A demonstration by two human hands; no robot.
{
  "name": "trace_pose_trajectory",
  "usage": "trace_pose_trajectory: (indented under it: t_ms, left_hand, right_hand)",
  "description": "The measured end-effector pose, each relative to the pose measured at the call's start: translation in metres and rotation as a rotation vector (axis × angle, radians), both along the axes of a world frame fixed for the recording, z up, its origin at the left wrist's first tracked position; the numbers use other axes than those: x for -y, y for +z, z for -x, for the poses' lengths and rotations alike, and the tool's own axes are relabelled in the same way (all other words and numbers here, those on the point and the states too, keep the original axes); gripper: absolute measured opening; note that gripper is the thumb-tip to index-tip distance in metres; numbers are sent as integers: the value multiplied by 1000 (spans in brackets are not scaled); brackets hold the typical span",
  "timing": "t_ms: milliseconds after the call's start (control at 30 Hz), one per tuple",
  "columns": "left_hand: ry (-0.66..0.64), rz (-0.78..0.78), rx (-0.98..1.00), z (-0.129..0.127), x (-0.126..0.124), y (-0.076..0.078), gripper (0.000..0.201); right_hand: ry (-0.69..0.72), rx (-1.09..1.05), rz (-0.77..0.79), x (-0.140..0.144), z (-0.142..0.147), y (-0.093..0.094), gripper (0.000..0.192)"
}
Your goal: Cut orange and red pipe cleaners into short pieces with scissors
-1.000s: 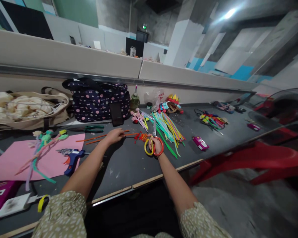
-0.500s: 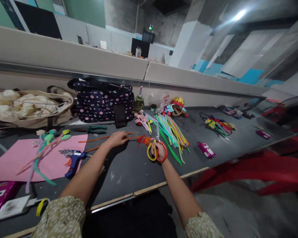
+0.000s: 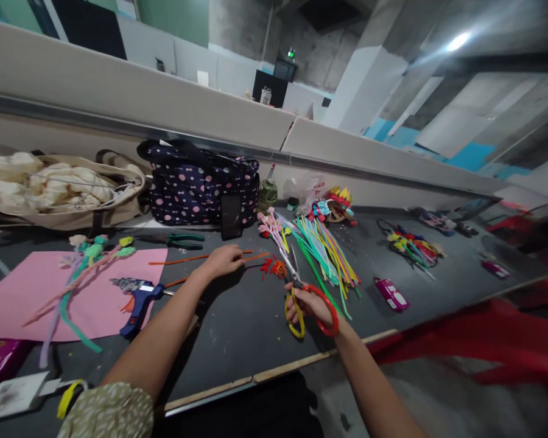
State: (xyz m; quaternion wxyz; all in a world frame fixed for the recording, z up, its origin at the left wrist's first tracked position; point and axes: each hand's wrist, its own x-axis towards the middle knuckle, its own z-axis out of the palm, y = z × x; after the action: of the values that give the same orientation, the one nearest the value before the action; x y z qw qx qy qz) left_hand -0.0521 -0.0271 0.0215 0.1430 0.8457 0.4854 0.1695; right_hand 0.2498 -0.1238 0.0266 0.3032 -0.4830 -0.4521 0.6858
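Observation:
In the head view my left hand (image 3: 226,261) is closed over the table, pinching an orange pipe cleaner (image 3: 257,257) whose end sticks out to the right. My right hand (image 3: 308,304) has its fingers through the yellow and red handles of a pair of scissors (image 3: 293,266). Their blades are parted and point away from me, apart from the pipe cleaner. Between the two hands lies a small heap of short red and orange cut pieces (image 3: 274,267). More orange pipe cleaners lie left of my left hand.
A bundle of coloured pipe cleaners (image 3: 329,249) lies beyond the scissors. On the left are pink paper (image 3: 9,292) with pipe-cleaner flowers, a blue glue gun (image 3: 139,307) and green-handled pliers (image 3: 187,238). A dotted bag (image 3: 196,188) and a phone (image 3: 231,216) stand behind.
My right hand has drawn the scissors back towards me and to the right, away from the cut pieces, and the blades now stand apart. My left hand stays on the orange pipe cleaner.

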Motion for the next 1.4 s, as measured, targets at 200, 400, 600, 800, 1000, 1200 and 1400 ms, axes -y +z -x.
trace_pose_trajectory:
  t_ms: [200,400,600,800,1000,1200,1400]
  left_hand:
    - [2,143,155,-2,3,0,29]
    - [-113,372,298,-1,0,-10,29]
    - [-195,512,372,-2,-2,-13,30]
    - [-210,596,421,-5,5,-4,31]
    - [-251,669,449,-7,5,-5,32]
    - [-256,718,452,-9,7,-1,33]
    - [-281,741,456,-9,8,-1,32]
  right_hand:
    - [-1,179,93,4,15,-1,38]
    - [-52,314,45,5,28,-5,36]
    - [46,345,67,0,27,-4,39]
    - [102,433,64,-3,34,1,38]
    - [127,457,47,-3,34,2,36]
    - [142,456,54,-6,34,6,34]
    - [142,466,57,-7,34,4,35]
